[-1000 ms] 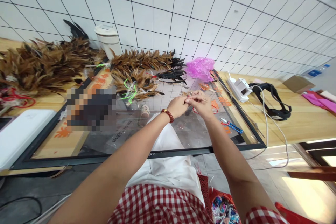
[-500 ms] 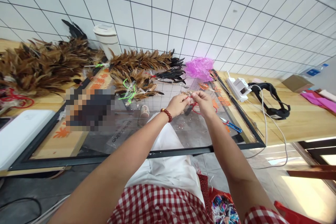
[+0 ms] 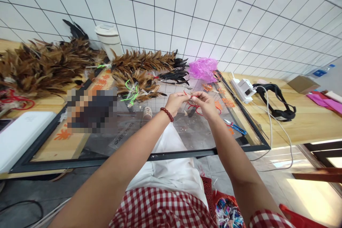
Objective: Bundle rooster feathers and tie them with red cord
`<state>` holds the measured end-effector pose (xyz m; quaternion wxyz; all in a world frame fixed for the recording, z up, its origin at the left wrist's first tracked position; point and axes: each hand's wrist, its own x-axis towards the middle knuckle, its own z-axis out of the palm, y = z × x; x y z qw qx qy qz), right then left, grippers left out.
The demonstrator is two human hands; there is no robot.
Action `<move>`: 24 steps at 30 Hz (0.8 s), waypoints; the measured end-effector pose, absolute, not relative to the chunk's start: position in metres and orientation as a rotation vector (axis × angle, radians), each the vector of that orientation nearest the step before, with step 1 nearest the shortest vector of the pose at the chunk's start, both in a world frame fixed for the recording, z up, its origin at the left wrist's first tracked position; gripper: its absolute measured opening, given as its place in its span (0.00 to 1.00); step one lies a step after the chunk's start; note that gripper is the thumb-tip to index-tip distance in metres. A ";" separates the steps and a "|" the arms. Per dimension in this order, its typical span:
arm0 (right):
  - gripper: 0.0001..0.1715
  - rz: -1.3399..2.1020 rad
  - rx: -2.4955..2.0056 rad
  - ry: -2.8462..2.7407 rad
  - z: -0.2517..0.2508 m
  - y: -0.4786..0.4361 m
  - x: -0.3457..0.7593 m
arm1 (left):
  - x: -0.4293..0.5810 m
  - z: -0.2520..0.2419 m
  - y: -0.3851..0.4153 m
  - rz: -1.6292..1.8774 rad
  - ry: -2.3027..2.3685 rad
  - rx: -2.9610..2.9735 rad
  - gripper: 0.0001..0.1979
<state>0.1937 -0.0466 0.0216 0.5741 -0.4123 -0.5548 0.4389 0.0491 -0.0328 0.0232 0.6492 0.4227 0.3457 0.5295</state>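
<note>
Above the glass tabletop, my left hand (image 3: 176, 103) and my right hand (image 3: 206, 104) meet fingertip to fingertip, both closed in a pinch. A thin red cord (image 3: 185, 92) sticks up from the left fingertips. More red cord (image 3: 202, 110) loops below and beside the right hand. What exactly lies between the right fingertips is too small to make out. Blue-handled snips (image 3: 236, 127) lie on the glass to the right of my right hand. Left of the hands is a bunch of brown feathers (image 3: 144, 84) tied with bright green string (image 3: 130, 92).
A feather strip (image 3: 145, 60) and a white lidded cup (image 3: 108, 41) stand along the wall, with a large feather pile (image 3: 45, 66) at left. A pink plastic bag (image 3: 203, 68) lies behind the hands. A white charger (image 3: 245, 91) with cables and a black head strap (image 3: 276, 105) are at right.
My left hand has shifted slightly left and up, with its fingers now bent round the red cord's end. The right hand has turned a little and stays close to it.
</note>
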 end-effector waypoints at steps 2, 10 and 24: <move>0.17 1.032 -0.987 -1.280 0.020 -0.045 0.193 | 0.049 0.021 -0.031 1.186 0.802 0.996 0.02; 0.12 0.880 -1.095 -1.269 0.015 -0.045 0.189 | 0.042 0.017 -0.026 1.514 1.142 1.843 0.04; 0.15 1.022 -0.988 -1.266 0.016 -0.055 0.177 | 0.042 0.007 -0.027 1.540 0.995 1.703 0.10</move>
